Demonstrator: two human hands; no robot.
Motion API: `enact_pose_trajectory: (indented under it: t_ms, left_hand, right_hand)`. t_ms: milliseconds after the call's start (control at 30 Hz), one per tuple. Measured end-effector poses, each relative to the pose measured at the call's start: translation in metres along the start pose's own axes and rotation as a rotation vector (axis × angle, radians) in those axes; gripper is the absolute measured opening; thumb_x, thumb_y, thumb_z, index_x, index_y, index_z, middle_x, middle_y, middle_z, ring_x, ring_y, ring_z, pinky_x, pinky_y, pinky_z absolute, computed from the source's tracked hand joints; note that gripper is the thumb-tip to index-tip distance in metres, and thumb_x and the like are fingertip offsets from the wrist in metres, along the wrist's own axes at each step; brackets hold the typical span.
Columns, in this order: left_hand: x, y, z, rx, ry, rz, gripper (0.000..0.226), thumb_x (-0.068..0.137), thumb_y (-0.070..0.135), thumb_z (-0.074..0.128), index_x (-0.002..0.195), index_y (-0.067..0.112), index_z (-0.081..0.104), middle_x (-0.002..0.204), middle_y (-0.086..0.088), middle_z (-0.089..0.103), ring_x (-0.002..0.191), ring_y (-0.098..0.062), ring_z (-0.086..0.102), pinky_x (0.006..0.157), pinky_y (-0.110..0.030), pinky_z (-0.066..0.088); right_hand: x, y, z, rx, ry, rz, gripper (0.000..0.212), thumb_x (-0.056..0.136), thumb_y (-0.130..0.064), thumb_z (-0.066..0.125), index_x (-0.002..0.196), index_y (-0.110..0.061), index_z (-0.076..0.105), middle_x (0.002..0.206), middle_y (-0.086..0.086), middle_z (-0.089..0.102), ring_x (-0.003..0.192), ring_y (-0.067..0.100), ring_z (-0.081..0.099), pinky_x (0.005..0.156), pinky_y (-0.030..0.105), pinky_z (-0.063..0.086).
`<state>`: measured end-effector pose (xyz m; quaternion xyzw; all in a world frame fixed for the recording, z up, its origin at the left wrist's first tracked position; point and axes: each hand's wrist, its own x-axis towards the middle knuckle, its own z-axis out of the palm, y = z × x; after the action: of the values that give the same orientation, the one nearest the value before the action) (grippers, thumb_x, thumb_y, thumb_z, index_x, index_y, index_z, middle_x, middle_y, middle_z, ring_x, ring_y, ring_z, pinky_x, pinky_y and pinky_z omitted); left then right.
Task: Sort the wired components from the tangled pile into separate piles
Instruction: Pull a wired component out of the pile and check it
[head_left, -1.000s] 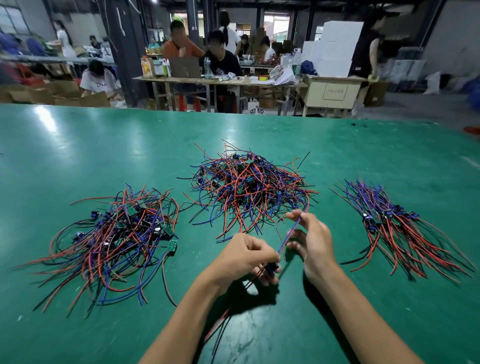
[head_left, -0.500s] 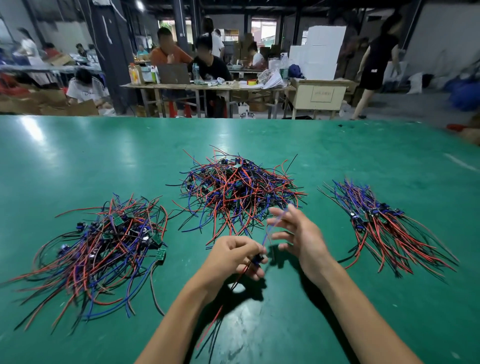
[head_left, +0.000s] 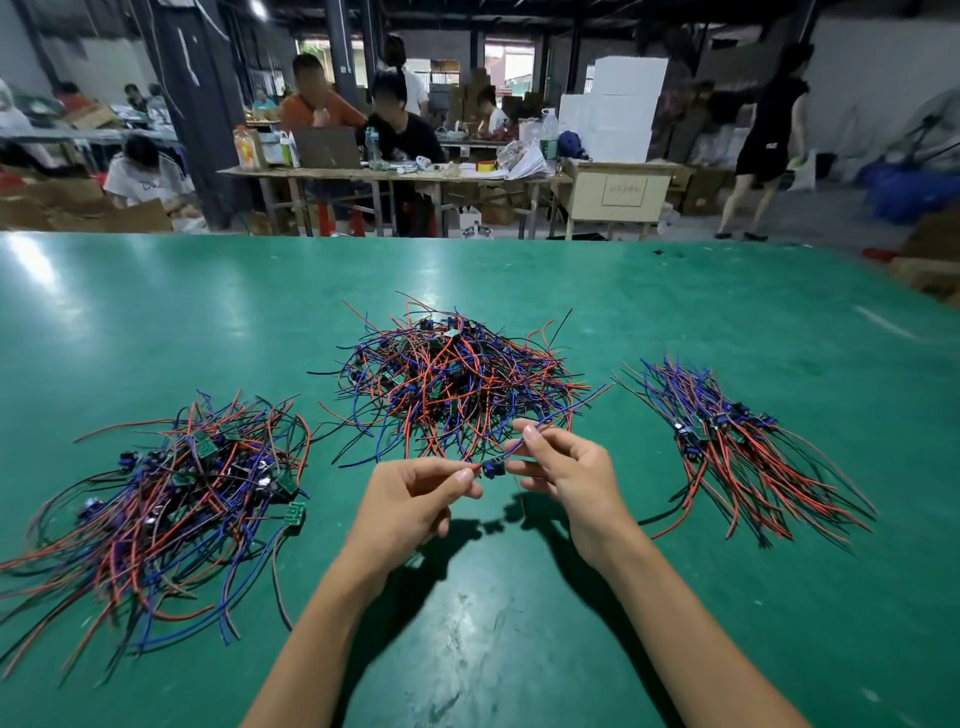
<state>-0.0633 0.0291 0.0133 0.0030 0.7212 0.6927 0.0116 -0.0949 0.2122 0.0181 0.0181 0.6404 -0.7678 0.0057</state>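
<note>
At the frame's centre, above the green surface (head_left: 156, 322), both hands pinch one wired component (head_left: 492, 469): a small dark blue block trailing thin wires. The left hand (head_left: 410, 506) holds its near end and the right hand (head_left: 566, 473) its blue wire (head_left: 566, 410), just below the tangled pile (head_left: 457, 384).

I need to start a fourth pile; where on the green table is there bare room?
Bare: the far table beyond the middle pile, and the near edge around the forearms. Crowded: gaps flanking the middle pile, with stray wires from the left pile and right pile.

Two bare forearms, no sleeves; left hand (head_left: 410, 499) and right hand (head_left: 571, 475) ungloved, ringless
</note>
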Motion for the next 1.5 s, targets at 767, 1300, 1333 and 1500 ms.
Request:
enact_pose_trajectory:
  t_ms: [767,1300,1333,1500]
  left_hand:
    - [0.004,-0.012,-0.001,0.437,0.393,0.629,0.008,0.083,0.029,0.081,0.091,0.031,0.079,0.084,0.023,0.074,0.071,-0.007,0.070,0.065,-0.036,0.057]
    - [0.007,-0.022,0.002,0.438,0.200,0.422,0.021,0.085,0.021,0.079,0.099,0.037,0.075,0.080,0.019,0.073,0.047,-0.005,0.046,0.054,-0.013,0.041]
    - [0.008,-0.023,0.002,0.430,0.211,0.414,0.020,0.086,0.021,0.079,0.097,0.037,0.075,0.080,0.018,0.073,0.047,-0.006,0.046,0.054,-0.014,0.042]
    - [0.010,-0.028,0.001,0.485,0.224,0.390,0.016,0.087,0.027,0.075,0.093,0.041,0.074,0.084,0.018,0.073,0.044,-0.011,0.039,0.053,-0.022,0.042]
  right_hand:
    - [0.002,-0.002,0.002,0.336,-0.006,0.018,0.011,0.096,-0.021,0.063,0.106,-0.021,0.069,0.092,-0.002,0.079,0.080,0.008,0.075,0.068,0.016,0.056]
    - [0.078,-0.073,-0.103,-0.569,0.771,-0.294,0.030,0.102,-0.023,0.048,0.117,-0.018,0.074,0.100,0.010,0.072,0.086,0.035,0.064,0.072,0.038,0.050]
    - [0.085,-0.079,-0.118,-0.720,0.789,-0.214,0.031,0.101,-0.024,0.049,0.119,-0.015,0.073,0.108,0.014,0.073,0.094,0.036,0.064,0.076,0.037,0.047]
    - [0.083,-0.067,-0.121,-1.290,0.712,-0.077,0.044,0.089,-0.022,0.064,0.130,-0.009,0.060,0.133,0.023,0.057,0.126,0.037,0.050,0.103,0.045,0.038]
